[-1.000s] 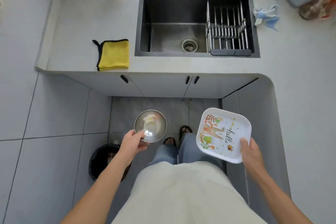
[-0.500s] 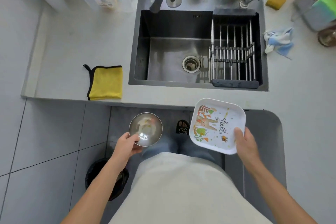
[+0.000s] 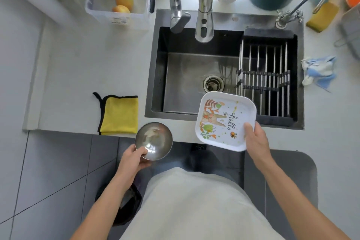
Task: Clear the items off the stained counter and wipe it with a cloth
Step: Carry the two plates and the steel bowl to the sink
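The left hand (image 3: 132, 158) is pinching the steel bowl (image 3: 153, 140) by its rim and the right hand (image 3: 256, 141) is gripping the square plate's (image 3: 224, 120) corner over the sink (image 3: 187, 83) edge — one-point holds likely risking slipping — while the yellow cloth (image 3: 118, 115) is lying on the counter (image 3: 78, 76).

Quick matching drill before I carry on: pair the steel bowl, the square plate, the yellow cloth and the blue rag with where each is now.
1. steel bowl
2. square plate
3. yellow cloth
4. blue rag

A. folded on the counter left of the sink
B. held by the right hand
C. crumpled on the counter right of the sink
D. held by the left hand

Pairs: 1-D, 2-B, 3-A, 4-C
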The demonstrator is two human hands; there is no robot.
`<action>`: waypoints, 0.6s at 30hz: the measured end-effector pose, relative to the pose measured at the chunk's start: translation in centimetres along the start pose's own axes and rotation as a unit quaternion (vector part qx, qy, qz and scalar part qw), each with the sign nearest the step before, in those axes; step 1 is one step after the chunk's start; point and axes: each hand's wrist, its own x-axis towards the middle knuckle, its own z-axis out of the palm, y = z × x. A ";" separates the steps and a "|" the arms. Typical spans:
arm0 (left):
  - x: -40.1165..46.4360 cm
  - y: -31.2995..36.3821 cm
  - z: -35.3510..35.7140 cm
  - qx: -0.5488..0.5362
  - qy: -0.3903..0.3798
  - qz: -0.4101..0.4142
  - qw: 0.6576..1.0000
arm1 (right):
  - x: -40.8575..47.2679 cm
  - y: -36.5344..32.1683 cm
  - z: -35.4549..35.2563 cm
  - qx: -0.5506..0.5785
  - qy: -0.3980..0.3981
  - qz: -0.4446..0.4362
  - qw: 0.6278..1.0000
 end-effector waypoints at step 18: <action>13.4 18.1 13.9 -0.061 -0.077 -0.022 0.995 | 13.6 -6.2 10.3 -0.023 0.095 0.049 0.994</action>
